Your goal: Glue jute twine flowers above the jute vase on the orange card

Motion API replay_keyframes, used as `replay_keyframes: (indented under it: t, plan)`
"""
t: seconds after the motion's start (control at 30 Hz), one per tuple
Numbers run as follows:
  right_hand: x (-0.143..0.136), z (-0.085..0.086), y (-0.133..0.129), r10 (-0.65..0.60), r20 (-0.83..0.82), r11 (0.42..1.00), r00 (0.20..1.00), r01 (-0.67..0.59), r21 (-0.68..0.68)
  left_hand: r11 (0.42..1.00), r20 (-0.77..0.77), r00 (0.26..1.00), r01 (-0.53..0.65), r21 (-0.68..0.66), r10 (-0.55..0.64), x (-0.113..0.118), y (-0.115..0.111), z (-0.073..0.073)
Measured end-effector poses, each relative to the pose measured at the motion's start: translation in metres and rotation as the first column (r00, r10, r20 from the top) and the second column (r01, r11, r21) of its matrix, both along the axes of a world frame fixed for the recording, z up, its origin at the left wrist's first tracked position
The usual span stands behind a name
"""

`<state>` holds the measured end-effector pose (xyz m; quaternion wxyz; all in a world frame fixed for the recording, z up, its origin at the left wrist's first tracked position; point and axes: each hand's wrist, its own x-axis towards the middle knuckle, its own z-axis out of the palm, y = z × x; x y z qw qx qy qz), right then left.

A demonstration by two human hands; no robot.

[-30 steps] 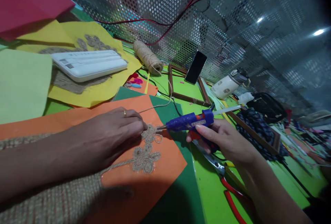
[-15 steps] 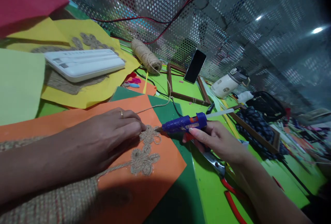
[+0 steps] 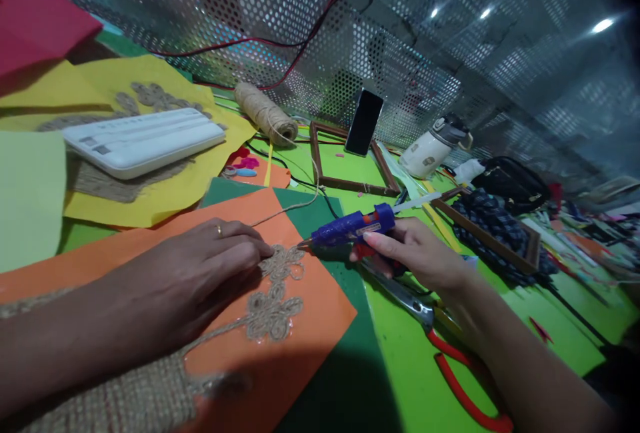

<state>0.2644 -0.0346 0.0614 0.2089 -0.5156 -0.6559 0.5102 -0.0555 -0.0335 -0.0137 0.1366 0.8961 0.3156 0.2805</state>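
My right hand (image 3: pixel 415 250) grips a blue hot glue gun (image 3: pixel 353 226) with a glue stick out of its back end. Its nozzle meets the edge of the upper jute twine flower (image 3: pixel 286 263), glued on orange paper (image 3: pixel 320 316). My left hand (image 3: pixel 220 256) lies palm down, fingers closed together at that flower's left side, on the twine; the fingertips are partly hidden. A loose strand of jute twine (image 3: pixel 295 207) runs from under these fingers towards the twine roll (image 3: pixel 265 113). Below sits a second twine flower (image 3: pixel 275 314) with a stem, beside a woven twine piece (image 3: pixel 120 396).
Red-handled scissors (image 3: pixel 425 316) lie under my right forearm. Behind are a wooden frame (image 3: pixel 355 185), a phone (image 3: pixel 365 122) leaning upright and a white bottle (image 3: pixel 427 153). A white power bank (image 3: pixel 145 142) rests on yellow paper (image 3: pixel 200 196) at left. A perforated metal panel (image 3: pixel 250 20) stands behind.
The view has shifted slightly, so most things sit a little further left. The glue gun's nozzle stays at the upper flower, and my left hand keeps its place beside it.
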Motion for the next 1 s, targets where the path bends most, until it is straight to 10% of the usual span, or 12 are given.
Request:
replay_keyframes:
  t: [0.57, 1.0]
  plan:
    - [0.012, -0.004, 0.009, -0.095, -0.163, 0.995, 0.982, 0.100, 0.019, 0.993, -0.054, 0.999, -0.008, -0.114, 0.002, -0.001, -0.002, 0.009]
    - [0.005, 0.000, 0.001, 0.016, 0.041, 0.994, 0.999, -0.020, 0.111, 0.956, -0.061, 0.997, -0.060, -0.289, 0.044, -0.002, -0.001, 0.018]
